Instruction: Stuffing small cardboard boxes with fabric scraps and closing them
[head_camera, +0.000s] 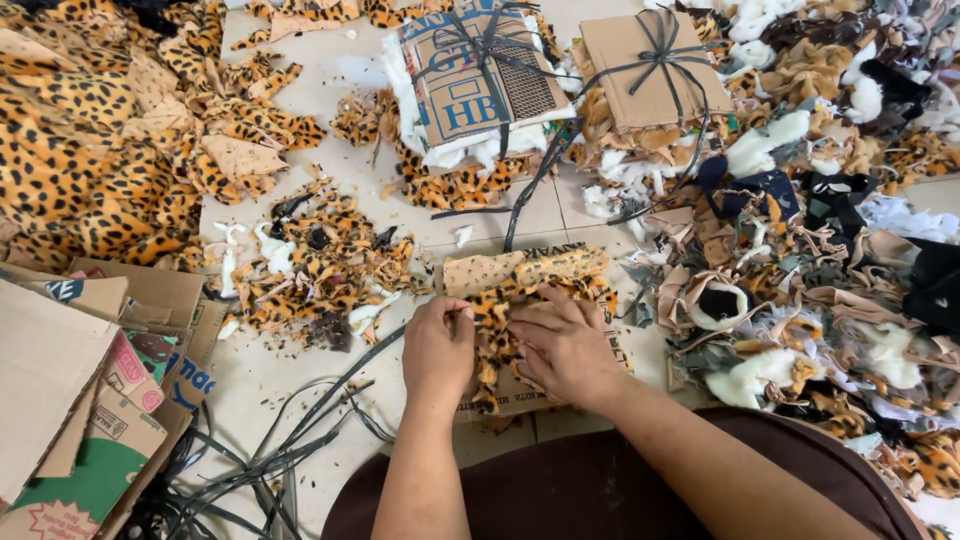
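Observation:
My left hand and my right hand rest side by side on a small stack of leopard-print fabric pieces. The stack lies on a flat piece of cardboard on the tiled floor, right in front of me. My left hand's fingers are curled and pinch the stack's left edge. My right hand lies flat, pressing the pieces down, fingers pointing left. Part of the stack is hidden under both hands.
Two tied bundles capped with cardboard stand at the back. Leopard-print fabric heaps at the left, mixed scraps at the right. Loose scraps, black straps and flattened cartons lie nearby.

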